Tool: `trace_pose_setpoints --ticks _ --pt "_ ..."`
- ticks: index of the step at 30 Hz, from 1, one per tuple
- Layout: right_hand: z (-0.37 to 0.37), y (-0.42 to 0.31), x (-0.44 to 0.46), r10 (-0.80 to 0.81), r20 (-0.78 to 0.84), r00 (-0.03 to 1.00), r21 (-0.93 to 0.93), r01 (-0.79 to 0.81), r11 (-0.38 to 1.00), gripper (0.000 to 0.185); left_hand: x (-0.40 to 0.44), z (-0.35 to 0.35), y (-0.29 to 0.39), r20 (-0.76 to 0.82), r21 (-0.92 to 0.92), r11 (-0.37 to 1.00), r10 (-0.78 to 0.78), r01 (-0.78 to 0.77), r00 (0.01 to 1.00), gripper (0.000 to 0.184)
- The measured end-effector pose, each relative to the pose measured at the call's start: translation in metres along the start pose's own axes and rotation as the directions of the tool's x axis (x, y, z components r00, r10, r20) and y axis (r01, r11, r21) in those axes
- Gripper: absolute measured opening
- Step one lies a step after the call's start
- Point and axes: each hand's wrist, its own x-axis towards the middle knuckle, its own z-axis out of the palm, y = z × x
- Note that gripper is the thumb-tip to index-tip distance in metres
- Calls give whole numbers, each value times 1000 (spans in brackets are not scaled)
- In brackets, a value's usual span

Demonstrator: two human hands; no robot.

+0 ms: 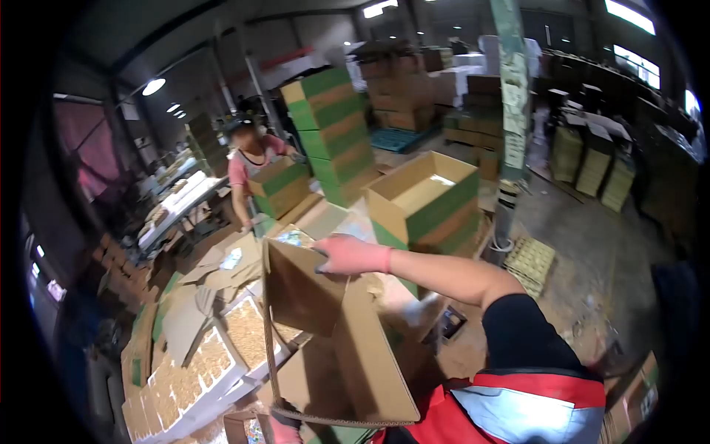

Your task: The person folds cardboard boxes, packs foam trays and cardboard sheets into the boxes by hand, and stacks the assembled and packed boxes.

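An open brown cardboard box is held tilted in front of me, its inside facing up towards me. My right hand, in a pink glove with dark fingertips, is closed over the box's far edge. At the bottom of the view, my left hand, also gloved in pink, grips the near edge; the box wall and frame edge hide part of it. Below and left of the box lie white-edged trays filled with a tan, crumbly-looking material. Loose cardboard sheets lie on and beside them.
Another open green-striped carton stands beyond my right hand. Across from me, a person handles a similar carton. A tall carton stack rises behind. A green pole and a yellowish slab stack stand to the right.
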Motion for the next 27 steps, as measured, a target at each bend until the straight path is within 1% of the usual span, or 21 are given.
trace_pose_setpoints --ticks 1,3,4,5,6,8,9,10,11,12,13,15,16,18,19,20,21,23,24,25,27 --pt "8 0 1 -51 41 998 -154 57 986 35 -7 -1 4 -25 43 999 31 -30 999 41" --pt "20 3 11 -104 189 976 -298 158 941 28 -26 1 18 -90 170 978 140 -123 986 44" --pt "26 -2 14 -232 217 948 -295 290 910 27 -40 3 28 -141 273 940 249 -204 958 46" --pt "31 -8 18 -360 246 900 -294 423 857 27 -63 8 39 -194 394 861 419 -321 887 48" --pt "29 -28 18 -318 332 888 -322 423 847 26 -88 17 49 -209 527 740 589 -418 781 50" --pt "43 -47 21 -351 434 830 -438 535 723 21 -139 47 64 -41 721 430 809 -543 587 55" --pt "44 -63 26 -358 511 781 -446 598 666 20 -158 71 64 161 737 265 825 -622 542 58" --pt "64 -66 34 -486 394 780 -372 619 692 19 -168 99 61 457 677 48 755 -735 471 59" --pt "82 -67 39 -537 442 719 -385 692 610 20 -176 129 85 865 500 -445 305 -743 399 63" --pt "89 -84 34 -430 576 695 -516 717 468 23 -141 121 81 861 508 -456 287 -731 419 57" --pt "88 -89 32 -412 647 642 -529 767 364 29 -128 144 81 861 508 -458 299 -730 411 64" --pt "93 -69 53 -304 677 670 -402 684 609 36 -102 187 83 855 519 -439 274 -734 440 72" --pt "80 -63 54 -220 659 719 -350 553 756 43 -98 203 86 871 490 -439 212 -753 443 67" --pt "79 -43 65 -98 705 703 -144 277 950 49 -59 202 87 898 421 -459 90 -782 431 57" --pt "78 -40 62 -50 741 669 -28 105 994 53 -46 202 88 901 384 -479 9 -789 434 54" --pt "75 -34 64 -80 775 627 13 111 994 61 -33 202 88 918 321 -440 -75 -839 390 50" --pt "58 -34 50 -101 771 629 145 -19 989 68 -31 207 80 934 356 -254 63 -899 352 40" --pt "39 -33 33 -139 766 628 172 8 985 76 -28 197 78 797 574 -288 -15 -766 603 33" --pt "29 -38 21 -151 768 622 182 14 983 80 -22 182 70 788 549 -448 -4 -706 615 31" --pt "18 -44 10 -157 782 603 177 27 984 84 -13 168 61 706 602 -440 -97 -666 702 30" --pt "7 -66 1 -135 793 595 -30 258 966 85 -28 177 28 449 620 -501 -405 -604 796 26"
